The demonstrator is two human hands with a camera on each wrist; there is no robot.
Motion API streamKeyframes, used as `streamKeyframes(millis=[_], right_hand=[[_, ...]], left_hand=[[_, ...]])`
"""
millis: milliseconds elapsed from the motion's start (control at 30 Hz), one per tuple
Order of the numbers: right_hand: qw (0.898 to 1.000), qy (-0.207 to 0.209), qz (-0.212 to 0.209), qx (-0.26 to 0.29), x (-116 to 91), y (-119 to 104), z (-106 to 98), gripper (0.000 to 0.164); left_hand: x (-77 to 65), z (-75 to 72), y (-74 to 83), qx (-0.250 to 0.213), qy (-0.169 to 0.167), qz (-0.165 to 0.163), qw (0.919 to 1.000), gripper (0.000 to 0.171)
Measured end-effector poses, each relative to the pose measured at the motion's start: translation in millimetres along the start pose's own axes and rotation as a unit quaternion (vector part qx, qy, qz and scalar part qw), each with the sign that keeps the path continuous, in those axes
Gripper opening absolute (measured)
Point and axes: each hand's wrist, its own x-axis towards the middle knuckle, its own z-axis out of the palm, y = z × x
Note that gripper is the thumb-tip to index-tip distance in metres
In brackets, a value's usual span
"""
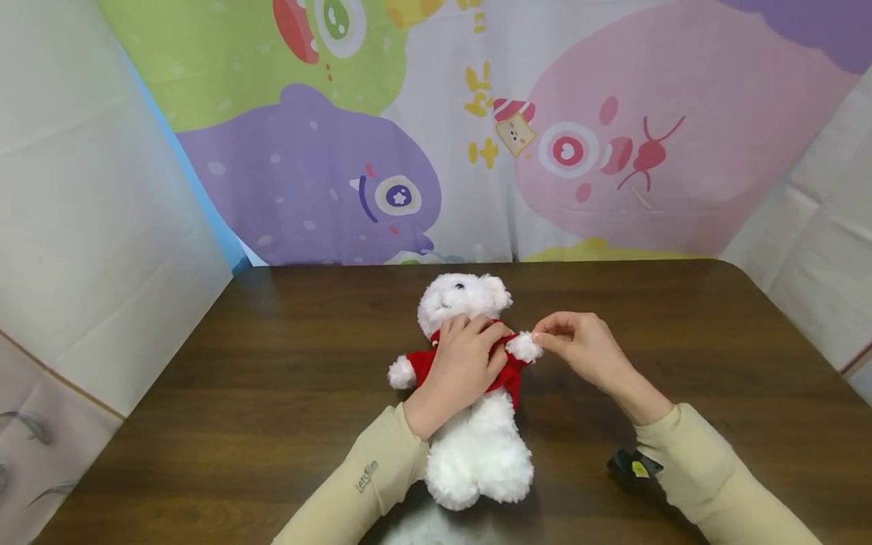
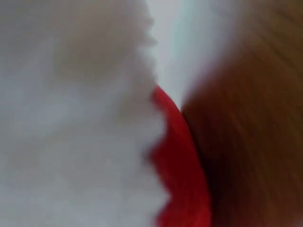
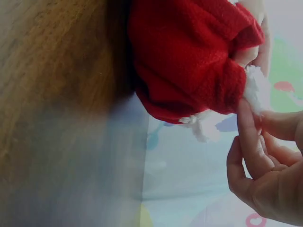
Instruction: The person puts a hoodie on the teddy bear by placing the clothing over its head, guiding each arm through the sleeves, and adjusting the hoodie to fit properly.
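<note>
A white plush toy (image 1: 480, 446) in a red sweater (image 3: 184, 52) lies on its back on the table, head toward the far edge. My left hand (image 1: 465, 369) holds it across the chest, fingers bent over the sweater and thumb by the sleeve. With thumb and fingertips, my right hand (image 1: 589, 352) pinches the fluffy white paw (image 3: 255, 87) that sticks out of the sleeve on the right. The toy's other paw (image 1: 402, 373) lies free on the left. White fur (image 2: 75, 142) and a strip of red cloth fill much of the left wrist view, blurred.
The toy is on a dark brown wooden table (image 1: 272, 424). A black object with a yellow mark (image 1: 636, 467) is by the right sleeve. At the table's far edge hangs a cartoon-printed cloth (image 1: 477, 204), with pale cloth walls on both sides.
</note>
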Motion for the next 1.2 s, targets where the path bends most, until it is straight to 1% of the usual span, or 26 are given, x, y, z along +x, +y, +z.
streamKeyframes(millis=[100,267,333,400,567,633,733,800,867,933,967,1033,1133,1200], right_hand=[[1.0,-0.017,-0.003,-0.005,-0.7,-1.4,-0.6,0.014],[0.999,-0.038,-0.014,-0.012,-1.6,-3.8,1.3,0.011],[0.999,-0.047,-0.017,-0.01,-2.8,-5.4,1.6,0.011],[0.998,-0.05,-0.023,-0.015,-3.9,-7.1,1.1,0.012],[0.998,-0.034,-0.028,-0.035,-4.9,-9.6,-4.5,0.01],[0.999,-0.037,-0.023,-0.031,-3.6,-8.4,-6.4,0.01],[0.999,-0.053,-0.01,-0.007,-1.0,-4.9,-7.3,0.015],[0.997,-0.072,0.003,0.014,-0.4,-2.9,-6.8,0.022],[0.996,-0.089,0.004,0.012,-0.9,-1.2,-5.3,0.034],[0.995,-0.096,-0.005,-0.003,-1.9,-0.3,-3.1,0.043],[0.995,-0.096,-0.009,-0.01,-2.4,-0.1,-1.9,0.046],[0.996,-0.079,-0.017,-0.029,-3.4,0.1,0.5,0.042],[0.998,-0.032,-0.032,-0.047,-4.6,-1.3,3.2,0.023],[0.997,-0.003,-0.053,-0.064,-5.6,-2.9,3.7,0.014]], left_hand=[[0.4,-0.1,1.3,-0.008,-0.003,-0.002,1.0,0.019],[-0.4,-2.6,3.0,-0.082,-0.015,-0.002,0.9965,0.024],[-0.7,-3.2,3.6,-0.094,-0.022,0.0,0.9953,0.023],[-0.9,-3.6,4.0,-0.081,-0.03,0.0,0.9963,0.023],[-1.1,-1.3,4.6,-0.007,-0.041,0.003,0.9991,0.026],[-0.6,0.6,5.1,0.016,-0.042,0.002,0.999,0.026],[0.6,3.9,5.9,0.024,-0.042,-0.002,0.9988,0.024],[1.6,5.8,6.5,0.019,-0.044,-0.005,0.9989,0.023],[1.9,7.1,7.2,0.014,-0.046,-0.006,0.9988,0.023],[2.0,7.2,7.8,0.008,-0.051,-0.008,0.9986,0.024],[2.1,6.9,8.0,0.007,-0.055,-0.01,0.9984,0.025],[2.4,6.1,8.1,0.004,-0.062,-0.015,0.998,0.026],[3.4,4.9,8.2,0.0,-0.075,-0.023,0.9969,0.027],[3.9,4.6,8.5,0.002,-0.08,-0.027,0.9964,0.028]])
